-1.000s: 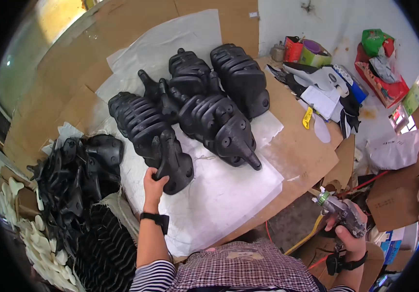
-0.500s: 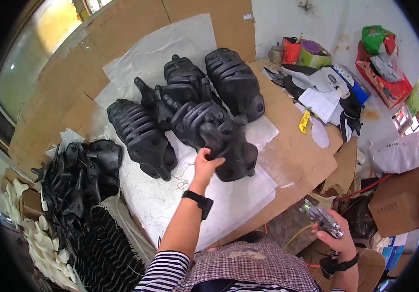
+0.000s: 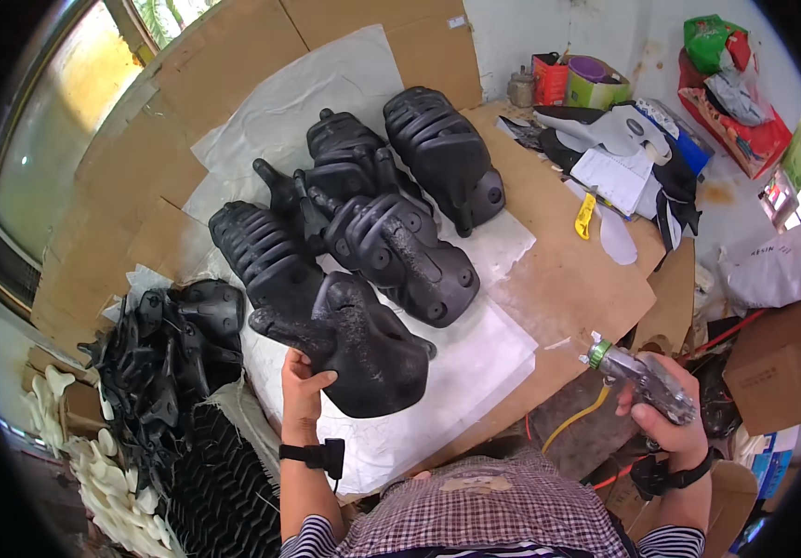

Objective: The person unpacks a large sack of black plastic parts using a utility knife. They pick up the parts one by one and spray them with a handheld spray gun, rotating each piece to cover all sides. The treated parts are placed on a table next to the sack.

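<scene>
The left hand [image 3: 303, 391] grips the nearest black moulded shell [image 3: 356, 339] at its near-left edge, on the white sheet [image 3: 475, 358] covering the tabletop; its long axis runs left-far to right-near. The right hand [image 3: 665, 423], well apart to the right, holds a spray gun [image 3: 642, 379].

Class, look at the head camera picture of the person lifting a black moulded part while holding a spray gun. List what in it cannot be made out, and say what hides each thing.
- Underside of the black moulded part in the left hand: turned away.
- Spray gun trigger: covered by the right hand.
- Yellow hose: its far end runs under the table edge.
- Pile of black parts, lower left: bent and dark by the fisheye rim.
</scene>
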`<state>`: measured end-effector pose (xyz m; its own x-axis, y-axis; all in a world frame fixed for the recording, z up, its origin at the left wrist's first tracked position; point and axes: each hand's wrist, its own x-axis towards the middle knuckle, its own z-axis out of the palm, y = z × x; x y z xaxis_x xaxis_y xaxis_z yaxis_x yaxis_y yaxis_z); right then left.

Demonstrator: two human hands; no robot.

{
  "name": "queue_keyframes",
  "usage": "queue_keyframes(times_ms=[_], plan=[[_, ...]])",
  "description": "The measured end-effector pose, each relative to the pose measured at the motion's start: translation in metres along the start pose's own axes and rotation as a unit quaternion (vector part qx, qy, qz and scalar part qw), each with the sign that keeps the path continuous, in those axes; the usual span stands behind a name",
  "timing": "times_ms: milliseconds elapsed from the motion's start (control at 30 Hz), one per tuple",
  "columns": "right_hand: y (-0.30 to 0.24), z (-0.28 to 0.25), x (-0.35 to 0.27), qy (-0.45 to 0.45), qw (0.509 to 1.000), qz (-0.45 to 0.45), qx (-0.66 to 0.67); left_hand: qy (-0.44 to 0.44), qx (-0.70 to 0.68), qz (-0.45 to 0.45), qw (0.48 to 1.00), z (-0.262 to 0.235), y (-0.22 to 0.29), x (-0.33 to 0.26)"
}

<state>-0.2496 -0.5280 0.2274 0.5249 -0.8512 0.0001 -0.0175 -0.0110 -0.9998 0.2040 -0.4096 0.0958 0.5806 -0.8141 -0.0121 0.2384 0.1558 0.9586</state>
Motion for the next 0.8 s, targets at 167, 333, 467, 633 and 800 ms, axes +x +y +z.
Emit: queue_keyframes(times_ms=[167, 333, 467, 633, 800], plan=[[0.043, -0.02, -0.005, -0.034, 0.99, 0.086, -0.106, -0.073, -0.043, -0.091, 0.992, 0.026, -0.05, 0.024], [0.043, -0.011, -0.005, -0.025, 0.993, 0.09, -0.066, -0.116, 0.045, -0.156, 0.98, 0.077, -0.096, 0.07], [0.051, -0.004, -0.009, -0.012, 0.996, 0.08, -0.036, -0.102, 0.095, -0.169, 0.976, 0.092, -0.104, 0.077], [0.077, 0.016, 0.004, -0.043, 0.994, 0.101, -0.012, -0.066, 0.07, -0.15, 0.984, 0.09, -0.113, 0.056], [0.127, 0.053, 0.032, -0.105, 0.99, 0.088, -0.043, -0.104, 0.028, -0.133, 0.985, 0.082, -0.12, 0.044]])
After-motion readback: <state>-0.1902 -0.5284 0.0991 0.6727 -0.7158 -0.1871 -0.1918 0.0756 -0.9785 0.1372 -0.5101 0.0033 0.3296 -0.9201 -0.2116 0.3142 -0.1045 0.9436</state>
